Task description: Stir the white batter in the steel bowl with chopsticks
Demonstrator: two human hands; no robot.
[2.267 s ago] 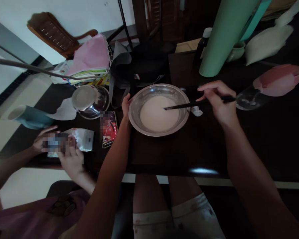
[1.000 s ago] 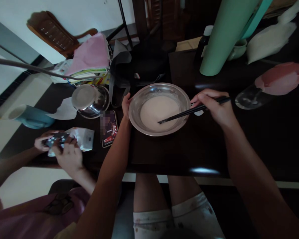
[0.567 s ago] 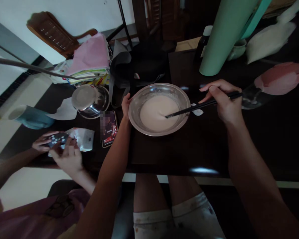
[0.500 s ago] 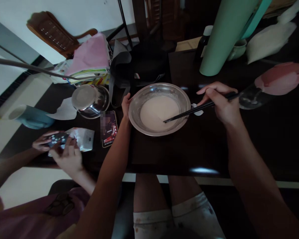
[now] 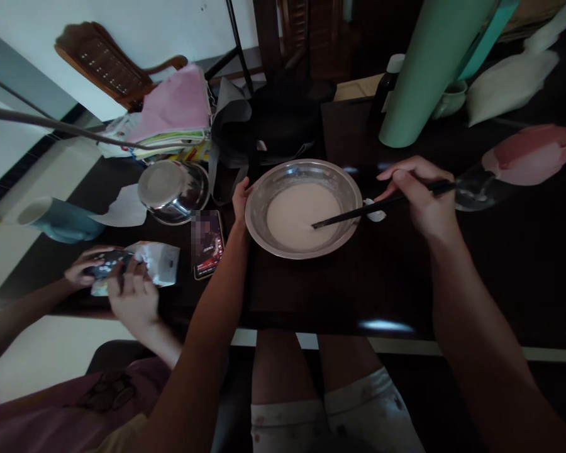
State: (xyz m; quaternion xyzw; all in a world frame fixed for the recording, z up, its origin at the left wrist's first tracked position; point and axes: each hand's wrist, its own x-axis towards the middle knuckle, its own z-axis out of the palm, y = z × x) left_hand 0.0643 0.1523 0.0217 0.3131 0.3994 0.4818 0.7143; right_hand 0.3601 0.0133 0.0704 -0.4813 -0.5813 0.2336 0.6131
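A metal bowl (image 5: pixel 257 234) stands on the dark table in front of me, with a pale, milky batter (image 5: pixel 297 214) in it. My left hand (image 5: pixel 240 200) grips the bowl's left rim, its fingers partly hidden behind the wall. In my right hand (image 5: pixel 422 189), right of the bowl, is a pair of dark chopsticks (image 5: pixel 358 211). They slant down over the right rim, and their tips dip into the batter near its middle. A small crumpled white scrap (image 5: pixel 376 214) lies beside the bowl, under the chopsticks.
A phone (image 5: pixel 207 245) and an upturned metal pot (image 5: pixel 172 192) lie to the left. Beyond them another person's hands (image 5: pixel 134 302) handle a dark device over a white packet (image 5: pixel 163 264). A tall green cylinder (image 5: pixel 419 82), a dark bottle (image 5: pixel 384 88) and a pink-topped clear container (image 5: pixel 531 157) stand right.
The chopstick tips have shifted very slightly right in the batter. My hands keep their holds. The other person's nearer hand has moved a little over the device.
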